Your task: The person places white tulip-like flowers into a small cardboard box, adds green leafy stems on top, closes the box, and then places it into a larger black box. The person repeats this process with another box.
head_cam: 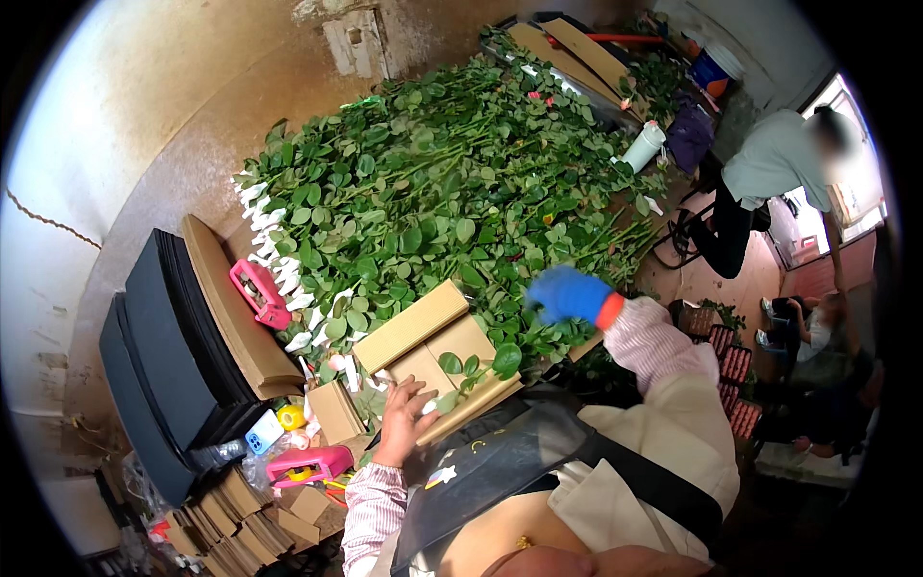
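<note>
Before me lies a corrugated cardboard sheet [412,326] with its long sides folded up. Inside it rests a leafy green stem [472,375], with something white at its left end. My left hand [405,420] is bare, its fingers spread over the left edge of the cardboard beside that white end. My right hand [570,297] wears a blue glove with an orange cuff and is over the leaves, right of the cardboard. It is blurred, so its grip is unclear. A large heap of leafy flower stems [433,195] covers the table, many ends capped in white sleeves [263,223].
Stacked dark sheets [169,339] and brown cardboard [238,310] stand left. Pink tape dispensers [261,294], a phone [265,431] and cardboard pieces [241,516] lie nearby. A white bottle [643,146] stands at the back right. A person [775,159] bends over at right.
</note>
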`<action>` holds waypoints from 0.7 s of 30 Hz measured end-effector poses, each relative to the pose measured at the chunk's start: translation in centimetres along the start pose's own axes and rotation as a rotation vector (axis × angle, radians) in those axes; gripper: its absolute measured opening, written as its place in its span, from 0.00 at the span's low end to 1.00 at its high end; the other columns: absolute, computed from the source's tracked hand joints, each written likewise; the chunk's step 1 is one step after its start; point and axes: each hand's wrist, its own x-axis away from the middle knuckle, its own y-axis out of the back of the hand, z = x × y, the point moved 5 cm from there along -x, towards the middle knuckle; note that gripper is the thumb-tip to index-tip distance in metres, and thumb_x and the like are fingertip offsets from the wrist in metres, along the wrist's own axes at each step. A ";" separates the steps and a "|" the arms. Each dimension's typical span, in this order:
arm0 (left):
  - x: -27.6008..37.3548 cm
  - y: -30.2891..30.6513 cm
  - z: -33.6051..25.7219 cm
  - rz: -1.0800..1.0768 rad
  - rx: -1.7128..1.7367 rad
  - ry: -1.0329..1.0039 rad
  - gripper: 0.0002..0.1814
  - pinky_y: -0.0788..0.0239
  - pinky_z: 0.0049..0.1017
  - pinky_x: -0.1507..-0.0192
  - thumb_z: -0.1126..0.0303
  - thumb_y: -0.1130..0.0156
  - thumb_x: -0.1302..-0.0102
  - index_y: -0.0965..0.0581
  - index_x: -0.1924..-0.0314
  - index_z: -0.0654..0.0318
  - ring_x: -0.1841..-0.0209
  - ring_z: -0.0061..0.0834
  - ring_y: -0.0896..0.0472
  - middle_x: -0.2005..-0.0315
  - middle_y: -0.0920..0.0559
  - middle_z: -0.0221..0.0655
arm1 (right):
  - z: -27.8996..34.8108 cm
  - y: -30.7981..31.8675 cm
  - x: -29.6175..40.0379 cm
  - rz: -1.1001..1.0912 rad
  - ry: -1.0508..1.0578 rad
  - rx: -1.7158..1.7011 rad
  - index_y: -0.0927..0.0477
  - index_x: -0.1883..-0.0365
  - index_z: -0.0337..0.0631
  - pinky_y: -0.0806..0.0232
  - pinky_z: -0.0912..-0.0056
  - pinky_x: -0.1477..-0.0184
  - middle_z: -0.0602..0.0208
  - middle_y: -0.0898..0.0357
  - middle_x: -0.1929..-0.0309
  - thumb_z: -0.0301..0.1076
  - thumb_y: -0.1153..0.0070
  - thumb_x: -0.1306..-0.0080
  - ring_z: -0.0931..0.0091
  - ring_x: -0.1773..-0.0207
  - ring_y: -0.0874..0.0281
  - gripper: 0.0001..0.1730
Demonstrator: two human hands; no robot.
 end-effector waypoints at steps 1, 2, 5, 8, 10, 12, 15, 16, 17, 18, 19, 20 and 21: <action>0.0 0.1 -0.1 0.026 0.003 0.004 0.27 0.46 0.59 0.19 0.60 0.18 0.38 0.12 0.39 0.56 0.25 0.54 0.26 0.38 0.18 0.44 | -0.4 1.3 -2.9 -0.234 -0.037 -0.119 0.11 0.42 0.57 0.26 0.50 0.34 0.63 0.09 0.45 0.48 0.40 0.24 0.60 0.41 0.12 0.17; -0.2 0.2 -0.1 0.032 0.027 0.017 0.26 0.45 0.58 0.19 0.61 0.19 0.37 0.12 0.39 0.56 0.25 0.54 0.27 0.37 0.19 0.44 | -1.4 2.2 -6.2 -0.475 -0.082 -0.226 0.11 0.42 0.55 0.26 0.48 0.33 0.62 0.10 0.44 0.47 0.42 0.22 0.60 0.39 0.13 0.17; -0.9 0.5 -0.4 0.084 0.087 0.029 0.24 0.42 0.55 0.21 0.62 0.21 0.35 0.11 0.40 0.56 0.24 0.55 0.28 0.35 0.21 0.46 | -1.5 1.7 -15.3 -0.742 -0.022 -0.068 0.12 0.41 0.52 0.30 0.49 0.31 0.61 0.14 0.41 0.42 0.45 0.22 0.59 0.35 0.18 0.16; -1.3 0.7 -0.5 0.129 0.064 -0.029 0.22 0.39 0.51 0.22 0.62 0.23 0.33 0.11 0.39 0.55 0.25 0.56 0.29 0.35 0.22 0.47 | -1.1 2.1 -19.9 -0.565 -0.128 0.075 0.13 0.42 0.53 0.32 0.53 0.30 0.61 0.18 0.39 0.44 0.42 0.25 0.60 0.34 0.21 0.17; -0.7 0.7 -0.6 0.119 0.046 -0.023 0.21 0.38 0.50 0.22 0.63 0.24 0.32 0.10 0.40 0.54 0.25 0.57 0.29 0.34 0.22 0.47 | -0.4 5.0 -20.0 -0.616 -0.165 -0.008 0.13 0.44 0.53 0.32 0.51 0.31 0.61 0.19 0.36 0.47 0.38 0.27 0.59 0.33 0.21 0.18; -0.5 0.5 -0.4 0.094 0.059 -0.006 0.20 0.38 0.50 0.23 0.64 0.24 0.32 0.10 0.41 0.53 0.25 0.57 0.29 0.34 0.23 0.46 | 1.3 8.9 -15.7 -0.988 0.026 0.028 0.13 0.44 0.53 0.31 0.49 0.32 0.63 0.17 0.37 0.48 0.39 0.26 0.58 0.35 0.20 0.18; -0.5 0.3 -0.6 0.089 0.099 -0.003 0.20 0.37 0.50 0.23 0.64 0.24 0.32 0.10 0.41 0.52 0.24 0.57 0.30 0.34 0.22 0.46 | 0.1 9.0 -13.9 -1.051 0.174 -0.105 0.13 0.43 0.53 0.28 0.48 0.34 0.64 0.14 0.40 0.48 0.39 0.25 0.60 0.38 0.18 0.17; 0.1 0.4 -0.2 0.084 0.087 0.003 0.20 0.37 0.50 0.23 0.65 0.24 0.32 0.10 0.40 0.52 0.24 0.57 0.30 0.34 0.22 0.46 | 1.5 11.2 -12.2 -1.024 0.192 -0.165 0.13 0.43 0.53 0.27 0.49 0.34 0.64 0.13 0.41 0.47 0.39 0.25 0.60 0.38 0.17 0.17; -0.2 0.2 0.0 0.075 0.081 -0.011 0.20 0.37 0.50 0.23 0.65 0.24 0.32 0.10 0.40 0.51 0.24 0.57 0.30 0.34 0.22 0.46 | 1.8 12.8 -10.8 -0.999 0.197 -0.208 0.13 0.43 0.53 0.27 0.50 0.35 0.63 0.13 0.42 0.47 0.39 0.25 0.61 0.39 0.17 0.17; 0.2 0.5 -0.4 0.058 0.074 -0.018 0.20 0.36 0.49 0.24 0.66 0.24 0.33 0.09 0.41 0.52 0.24 0.57 0.30 0.34 0.22 0.46 | 2.9 12.3 -8.8 -1.263 0.270 -0.084 0.13 0.42 0.54 0.24 0.50 0.40 0.64 0.12 0.45 0.45 0.40 0.24 0.61 0.43 0.15 0.16; -0.3 0.5 -0.2 0.062 0.120 0.004 0.21 0.35 0.49 0.25 0.66 0.23 0.34 0.09 0.41 0.52 0.25 0.57 0.29 0.34 0.22 0.46 | 2.3 12.1 -8.6 -1.201 0.293 -0.066 0.13 0.42 0.55 0.24 0.50 0.42 0.64 0.12 0.46 0.44 0.40 0.24 0.61 0.44 0.15 0.16; -1.3 0.2 -0.4 0.049 0.112 -0.022 0.21 0.34 0.48 0.25 0.66 0.22 0.35 0.09 0.42 0.52 0.26 0.57 0.28 0.34 0.21 0.46 | 1.1 12.4 -8.2 -1.139 0.316 -0.050 0.13 0.42 0.55 0.24 0.50 0.45 0.65 0.12 0.47 0.43 0.41 0.24 0.60 0.45 0.15 0.15; -1.2 0.6 -0.7 0.045 0.089 -0.039 0.21 0.33 0.48 0.26 0.67 0.22 0.36 0.09 0.42 0.52 0.26 0.57 0.28 0.34 0.21 0.46 | 1.4 12.4 -7.5 -1.085 0.341 -0.052 0.13 0.42 0.55 0.23 0.50 0.47 0.65 0.12 0.48 0.43 0.42 0.23 0.60 0.47 0.14 0.15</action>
